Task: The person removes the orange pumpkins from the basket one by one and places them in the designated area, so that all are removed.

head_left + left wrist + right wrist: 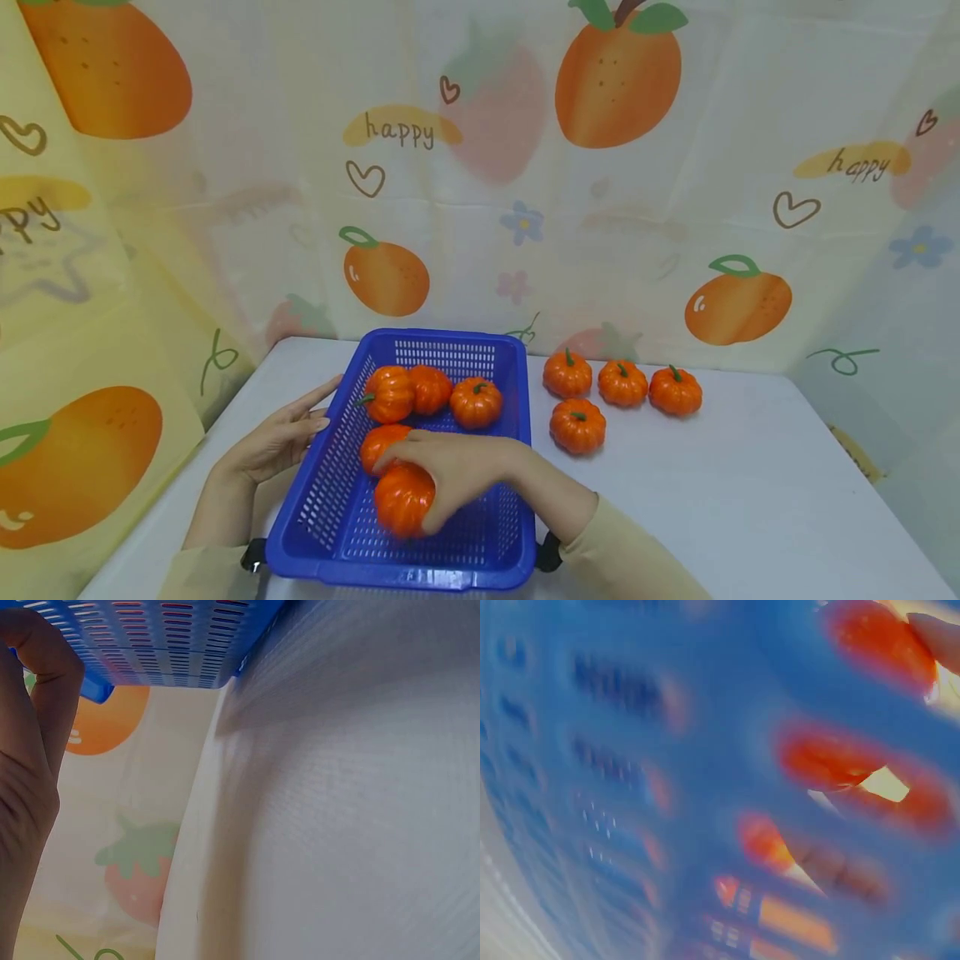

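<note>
A small orange pumpkin (403, 502) is in my right hand (467, 471), low over the near part of a blue plastic basket (401, 575). My thumb and fingers curl round its sides. Just behind it sits another pumpkin (382, 446), partly covered by the hand. Farther back in the basket are a pumpkin (390, 395) with its stem turned left, one beside it (431, 389), and one with its stem up (476, 402). My left hand (273, 437) is at the basket's left side, fingers extended, fingertips at the rim. The right wrist view is mostly blurred blue basket wall (720, 697).
Several more pumpkins (577, 427) stand on the white table (712, 492) to the right of the basket. A printed curtain (480, 208) with fruit pictures hangs behind and at the left of the table.
</note>
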Demonstrator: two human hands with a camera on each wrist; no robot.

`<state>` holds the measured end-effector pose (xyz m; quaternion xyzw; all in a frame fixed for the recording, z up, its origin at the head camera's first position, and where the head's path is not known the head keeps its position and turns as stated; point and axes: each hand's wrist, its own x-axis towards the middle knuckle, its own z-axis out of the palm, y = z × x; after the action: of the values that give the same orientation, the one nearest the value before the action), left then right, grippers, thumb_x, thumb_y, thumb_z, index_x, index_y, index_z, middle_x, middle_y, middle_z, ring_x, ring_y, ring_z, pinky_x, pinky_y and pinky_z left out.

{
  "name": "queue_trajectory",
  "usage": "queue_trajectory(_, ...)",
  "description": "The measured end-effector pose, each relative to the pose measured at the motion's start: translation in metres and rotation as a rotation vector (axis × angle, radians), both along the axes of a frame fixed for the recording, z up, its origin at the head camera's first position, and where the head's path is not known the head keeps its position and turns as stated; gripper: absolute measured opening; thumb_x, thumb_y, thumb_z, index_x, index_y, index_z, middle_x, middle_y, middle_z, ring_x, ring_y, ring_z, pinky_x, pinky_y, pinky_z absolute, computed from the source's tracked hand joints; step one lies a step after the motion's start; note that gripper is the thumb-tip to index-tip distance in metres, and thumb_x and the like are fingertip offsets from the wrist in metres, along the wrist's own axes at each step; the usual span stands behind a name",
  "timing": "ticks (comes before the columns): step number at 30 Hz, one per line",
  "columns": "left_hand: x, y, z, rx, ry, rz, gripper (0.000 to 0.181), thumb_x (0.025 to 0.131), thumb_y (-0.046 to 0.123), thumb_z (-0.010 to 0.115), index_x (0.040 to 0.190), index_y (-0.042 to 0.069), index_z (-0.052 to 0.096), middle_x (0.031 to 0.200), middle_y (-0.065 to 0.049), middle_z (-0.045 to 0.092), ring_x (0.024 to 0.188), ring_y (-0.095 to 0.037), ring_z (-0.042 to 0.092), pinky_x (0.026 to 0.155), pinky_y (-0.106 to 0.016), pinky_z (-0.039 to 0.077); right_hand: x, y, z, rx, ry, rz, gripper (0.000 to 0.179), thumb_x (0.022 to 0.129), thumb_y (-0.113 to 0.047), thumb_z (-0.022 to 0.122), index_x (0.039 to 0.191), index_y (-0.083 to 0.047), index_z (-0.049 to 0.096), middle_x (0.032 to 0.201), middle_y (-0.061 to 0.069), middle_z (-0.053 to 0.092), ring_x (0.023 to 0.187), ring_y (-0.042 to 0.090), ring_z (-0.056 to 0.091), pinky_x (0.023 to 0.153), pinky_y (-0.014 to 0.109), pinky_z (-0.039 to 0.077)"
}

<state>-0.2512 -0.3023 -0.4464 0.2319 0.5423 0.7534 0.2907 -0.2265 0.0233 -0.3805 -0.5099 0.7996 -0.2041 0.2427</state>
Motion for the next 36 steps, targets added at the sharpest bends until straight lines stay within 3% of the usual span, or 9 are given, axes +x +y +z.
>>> queue_trajectory(5,-0.001,-0.001,-0.001,-0.014,0.008,0.015,0.065,0.105,-0.002,0.024,0.160,0.020,-0.002,0.130,-0.004,0.068,0.101,-0.017,0.074,0.086,-0.034,0.060,-0.005,0.014,0.006,-0.079,-0.027,-0.061,0.073,0.073,-0.031,0.077,0.137,-0.035,0.044,0.134,-0.004,0.045,0.117,0.005,0.050,0.095,0.018,0.049)
queue_trajectory(11,-0.001,-0.002,-0.002,-0.011,0.011,0.021,0.066,0.104,-0.003,0.025,0.161,0.020,0.000,0.127,-0.006,0.069,0.097,-0.017,0.075,0.084,-0.035,0.061,-0.008,0.029,0.012,-0.201,-0.108,-0.182,0.074,0.069,-0.025,0.077,0.132,-0.029,0.039,0.134,-0.003,0.045,0.118,0.007,0.051,0.098,0.019,0.050)
queue_trajectory(15,-0.001,-0.002,-0.002,-0.008,0.015,0.018,0.066,0.104,-0.003,0.025,0.161,0.020,0.000,0.127,-0.006,0.070,0.096,-0.016,0.074,0.084,-0.035,0.061,-0.011,0.040,0.017,-0.267,-0.168,-0.280,0.077,0.069,-0.023,0.080,0.133,-0.027,0.037,0.131,-0.004,0.048,0.112,0.008,0.056,0.093,0.019,0.054)
queue_trajectory(21,-0.001,-0.002,-0.002,-0.009,0.011,0.020,0.065,0.104,-0.003,0.025,0.161,0.021,0.000,0.127,-0.005,0.070,0.096,-0.017,0.075,0.084,-0.035,0.061,-0.018,0.059,0.023,-0.392,-0.198,-0.394,0.077,0.069,-0.022,0.082,0.136,-0.026,0.043,0.135,-0.003,0.046,0.116,0.016,0.056,0.094,0.030,0.057)
queue_trajectory(26,-0.001,-0.002,-0.001,0.010,0.009,0.004,0.066,0.104,-0.003,0.023,0.160,0.021,0.000,0.130,-0.005,0.067,0.097,-0.017,0.074,0.084,-0.034,0.061,-0.023,0.077,0.026,-0.531,-0.309,-0.502,0.075,0.070,-0.027,0.086,0.134,-0.031,0.047,0.139,-0.004,0.046,0.122,0.023,0.054,0.099,0.041,0.055)
queue_trajectory(32,0.000,-0.003,-0.003,0.018,0.005,-0.002,0.066,0.104,-0.004,0.022,0.160,0.021,-0.001,0.127,-0.003,0.068,0.090,-0.012,0.073,0.083,-0.031,0.061,-0.033,0.096,0.023,-0.674,-0.270,-0.490,0.076,0.078,-0.033,0.082,0.142,-0.022,0.044,0.145,0.002,0.049,0.132,0.026,0.050,0.108,0.049,0.049)
queue_trajectory(36,-0.001,-0.003,-0.003,0.031,0.009,-0.017,0.066,0.104,-0.005,0.020,0.160,0.020,-0.004,0.130,-0.005,0.067,0.094,-0.015,0.074,0.085,-0.033,0.061,-0.034,0.108,0.023,-0.727,-0.275,-0.516,0.076,0.079,-0.023,0.081,0.144,-0.019,0.043,0.146,0.003,0.050,0.133,0.024,0.050,0.111,0.045,0.048)
